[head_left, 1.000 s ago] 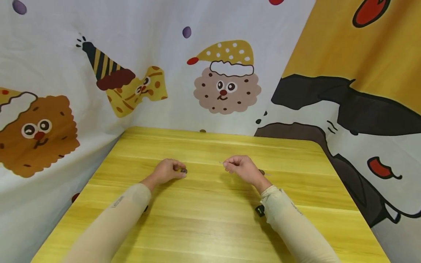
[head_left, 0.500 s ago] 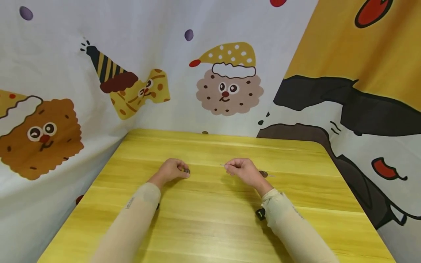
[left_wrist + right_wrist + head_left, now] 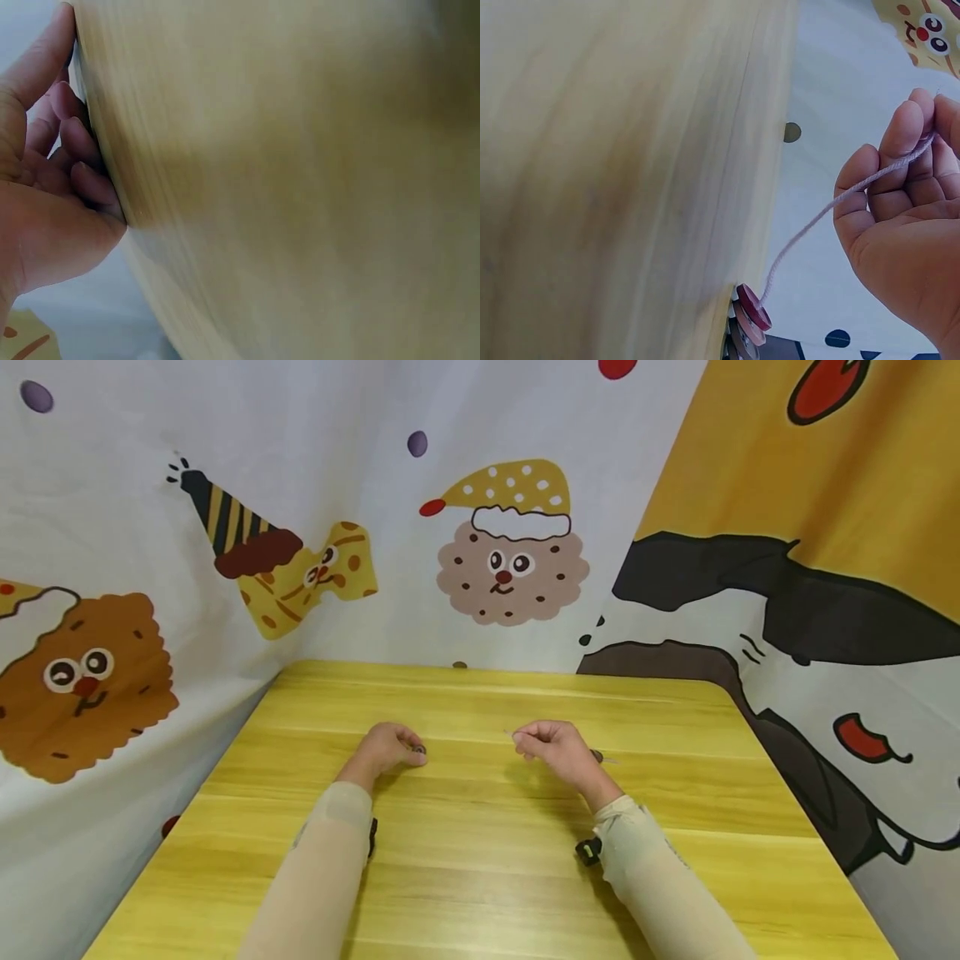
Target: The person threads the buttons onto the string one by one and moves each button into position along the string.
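In the head view my left hand (image 3: 384,748) is low over the table, pinching a small dark round button (image 3: 419,749) between thumb and fingers. The left wrist view shows that hand's curled fingers (image 3: 79,142), but the button is not clear there. My right hand (image 3: 557,753) is held apart from it, to the right, above the wood. Its thumb and fingertips pinch a lilac cord (image 3: 802,232), and a thin pale tip sticks out past them. Down the cord hangs a stack of round buttons (image 3: 754,307), dark red, pink and grey, at the table; their other side is hidden.
The yellow wooden table (image 3: 465,860) spans the space under both arms. A patterned curtain (image 3: 360,627) hangs along its back and sides. Black wrist straps (image 3: 588,852) show beside the sleeves.
My left forearm has swung a little to the right, while the left hand keeps its pinch on the button. The right hand stays nearly still with the cord. The head view shifted slightly.
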`<state>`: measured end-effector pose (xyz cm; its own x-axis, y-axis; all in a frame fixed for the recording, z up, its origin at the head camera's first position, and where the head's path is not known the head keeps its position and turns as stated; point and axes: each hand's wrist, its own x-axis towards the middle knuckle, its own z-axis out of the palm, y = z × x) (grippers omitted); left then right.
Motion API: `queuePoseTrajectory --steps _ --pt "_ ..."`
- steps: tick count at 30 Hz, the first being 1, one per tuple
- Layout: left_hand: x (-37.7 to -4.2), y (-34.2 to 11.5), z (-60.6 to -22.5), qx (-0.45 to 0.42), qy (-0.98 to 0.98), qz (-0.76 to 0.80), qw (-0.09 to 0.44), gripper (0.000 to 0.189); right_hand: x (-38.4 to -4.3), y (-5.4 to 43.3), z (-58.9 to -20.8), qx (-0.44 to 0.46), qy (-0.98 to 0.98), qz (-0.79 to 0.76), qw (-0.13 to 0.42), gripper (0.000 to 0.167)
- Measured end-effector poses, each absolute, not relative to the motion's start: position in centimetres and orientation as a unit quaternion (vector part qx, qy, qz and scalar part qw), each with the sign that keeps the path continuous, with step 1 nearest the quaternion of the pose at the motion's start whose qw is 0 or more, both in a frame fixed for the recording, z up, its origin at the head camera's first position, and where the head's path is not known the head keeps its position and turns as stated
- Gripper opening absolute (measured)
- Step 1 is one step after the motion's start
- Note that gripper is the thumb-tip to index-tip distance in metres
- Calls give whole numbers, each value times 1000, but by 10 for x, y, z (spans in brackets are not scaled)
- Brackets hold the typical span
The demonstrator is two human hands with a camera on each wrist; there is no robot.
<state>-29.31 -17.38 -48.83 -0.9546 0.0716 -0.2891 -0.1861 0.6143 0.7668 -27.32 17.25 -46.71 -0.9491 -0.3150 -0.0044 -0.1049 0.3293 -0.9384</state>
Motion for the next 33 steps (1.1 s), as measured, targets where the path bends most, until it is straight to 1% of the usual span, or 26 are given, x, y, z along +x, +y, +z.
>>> queuePoseTrajectory --steps 9,20,26,33 --pt "-291 -173 -484 -42 882 445 147 35 -275 171 -467 -126 810 -564 95 24" --pt "-287 -174 -486 -41 875 462 143 29 -272 169 -467 -126 808 -567 97 25" --pt "-287 -173 -487 -46 878 460 127 27 -273 170 -467 -129 809 -565 97 26" --pt "-290 -174 -492 -42 892 440 96 26 -276 169 -469 -138 810 -562 92 25"
